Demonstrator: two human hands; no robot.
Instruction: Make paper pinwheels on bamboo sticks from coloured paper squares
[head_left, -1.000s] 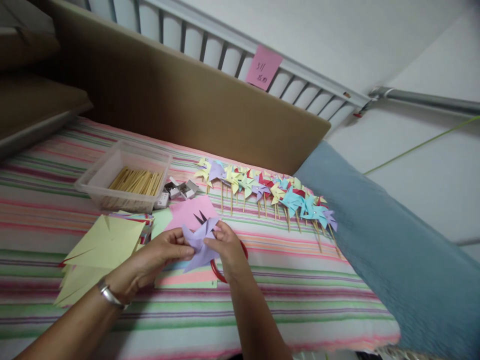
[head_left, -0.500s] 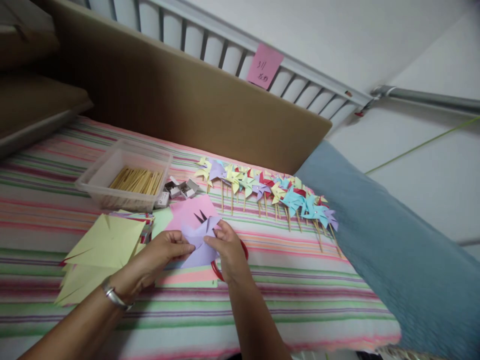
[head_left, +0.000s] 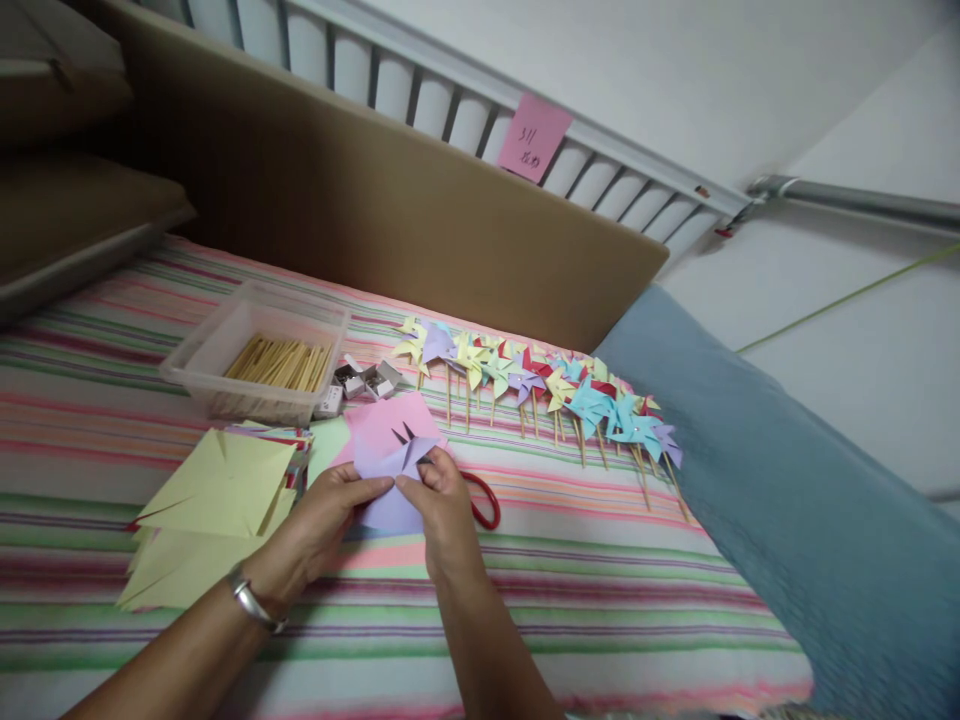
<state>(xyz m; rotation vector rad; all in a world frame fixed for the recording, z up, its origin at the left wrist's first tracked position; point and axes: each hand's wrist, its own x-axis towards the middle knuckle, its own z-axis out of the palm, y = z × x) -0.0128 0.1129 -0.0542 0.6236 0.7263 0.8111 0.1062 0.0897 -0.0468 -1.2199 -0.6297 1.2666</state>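
A purple sheet of pinwheel paper [head_left: 391, 512] is pinched between both hands, its corners folded toward the middle. My left hand [head_left: 335, 510] grips it from the left, thumb near the centre. From the right, my right hand [head_left: 442, 505] holds it the same way, the two thumb tips almost meeting. Red-handled scissors [head_left: 486, 503] lie just behind, partly covered by my right hand, with dark blade tips showing above the purple paper. Beneath are pink paper [head_left: 390, 412] and other coloured sheets. Yellow slit paper squares [head_left: 217, 485] are stacked to the left.
A clear plastic box [head_left: 225, 388] holds wooden sticks [head_left: 281, 362]. Small open boxes [head_left: 367, 380] with tiny metal pieces sit beside it. Finished pinwheels on sticks [head_left: 525, 380] lie in a row at the right. A brown board [head_left: 420, 220] stands along the back of the striped cloth [head_left: 600, 600].
My hands have come closer together, thumbs meeting near the paper's middle. My right hand has shifted slightly left, showing more of the red scissor handle. The view has moved slightly.
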